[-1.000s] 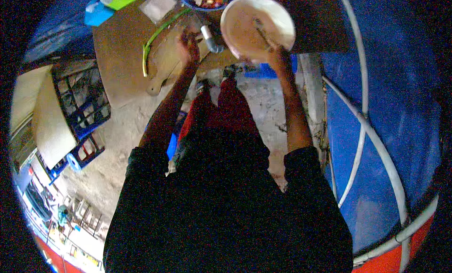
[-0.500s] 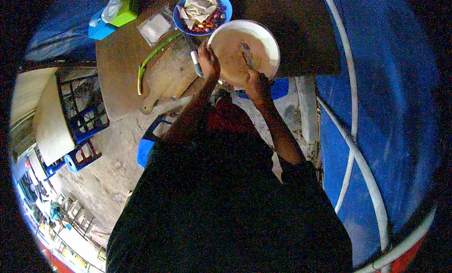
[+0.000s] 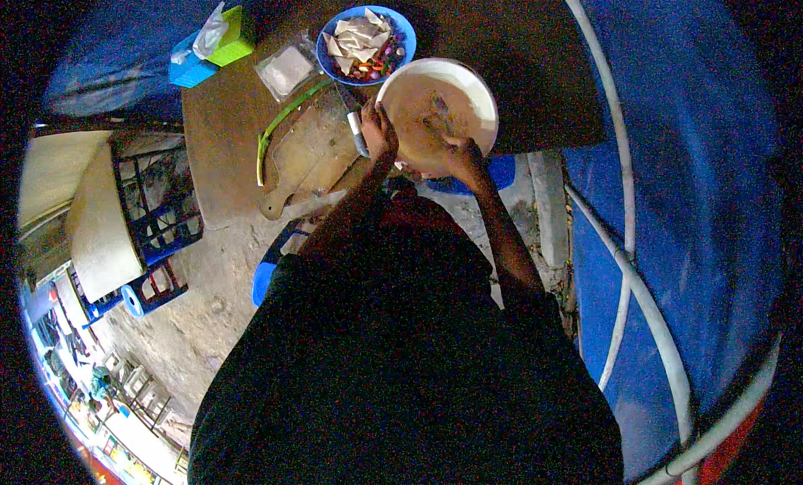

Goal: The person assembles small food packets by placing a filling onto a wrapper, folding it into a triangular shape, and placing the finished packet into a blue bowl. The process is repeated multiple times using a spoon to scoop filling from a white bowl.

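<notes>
White bowl [image 3: 480,92] sits at the near edge of the table [image 3: 535,92], centre of the work in the head view, the only view. Inside it, a brownish mix [image 3: 408,109] spreads over the bottom, well below the far rim. A spoon [image 3: 439,109] stands in it, working end near the bowl's middle, with a darker patch about it.

Progress, as judged: stirring looks under way. The mix appears mostly blended, though the dark patch suggests it is not yet even; grain and dimness hide lumps, if any. Filling the bowl seems done. Just beyond the bowl, slightly left, a blue dish [image 3: 408,43] already holds pale folded sheets [image 3: 360,40] and red and orange bits [image 3: 378,63]; whether dish and bowl touch, cannot tell. Left of the bowl, a board [image 3: 301,155] bears no cut pieces that can be made out. Farther left of the bowl, a green stalk [image 3: 283,121] lies long and apparently uncut.

Hands: right hand [image 3: 462,155] at the bowl's near side, fingers curled in, pinching the spoon's handle. Left hand [image 3: 379,132] at the bowl's left rim, fingers close together, pointing away from the body and seemingly touching the rim; thumb unclear, so whether it grips or merely steadies, cannot tell. A knife [image 3: 356,132] lies left of the bowl, handle just beside that hand.
</notes>
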Demonstrator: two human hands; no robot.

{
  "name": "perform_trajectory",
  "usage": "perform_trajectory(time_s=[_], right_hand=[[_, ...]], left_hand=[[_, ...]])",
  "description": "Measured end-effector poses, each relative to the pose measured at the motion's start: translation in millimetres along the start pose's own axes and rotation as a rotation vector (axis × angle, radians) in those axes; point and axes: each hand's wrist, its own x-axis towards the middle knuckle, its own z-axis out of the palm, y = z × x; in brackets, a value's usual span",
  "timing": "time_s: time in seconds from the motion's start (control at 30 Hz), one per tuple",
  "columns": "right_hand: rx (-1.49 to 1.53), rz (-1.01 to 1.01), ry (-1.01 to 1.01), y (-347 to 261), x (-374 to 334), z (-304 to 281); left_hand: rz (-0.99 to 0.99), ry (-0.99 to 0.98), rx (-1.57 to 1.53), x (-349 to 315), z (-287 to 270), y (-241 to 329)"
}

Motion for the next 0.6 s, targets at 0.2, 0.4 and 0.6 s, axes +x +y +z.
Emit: perform_trajectory(time_s=[0.2, 0.4, 0.6], right_hand=[[0.409, 0.352, -0.173, -4, 15, 14], [0.739, 0.6, -0.168, -66, 1, -39], [0.716, 0.447, -0.117, -130, -5, -73]], left_hand=[[-0.061, -0.147, 0.033, 9, -1, -38], [0.152, -0.196, -0.324, 63, -54, -29], [-0.065, -0.316, -0.665, 64, -128, 86]])
